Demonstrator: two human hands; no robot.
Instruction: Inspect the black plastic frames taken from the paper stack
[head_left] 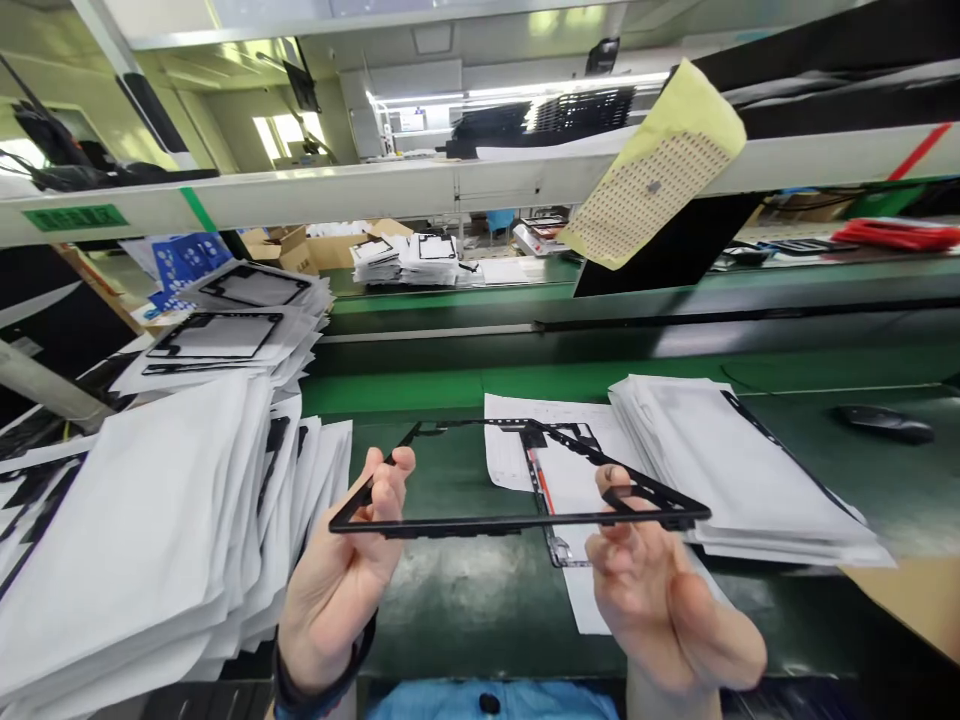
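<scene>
A thin black rectangular frame (472,526) with an open middle is held up, tilted, above the green work surface. My left hand (341,580) grips its left side, fingers curled over the bar. At the frame's right side is my right hand (652,590), its fingertips around the bar and its thumb out to the side. Through and beyond the held frame, another thin frame part (556,545) with a red strip lies on white sheets (577,540). A dark band circles my left wrist.
Leaning stacks of white sheets (157,490) with black frames (217,335) among them fill the left. Another sheet stack (757,470) lies right, near a black computer mouse (885,423). A yellow dotted card (656,170) hangs from the white rail (495,185) ahead.
</scene>
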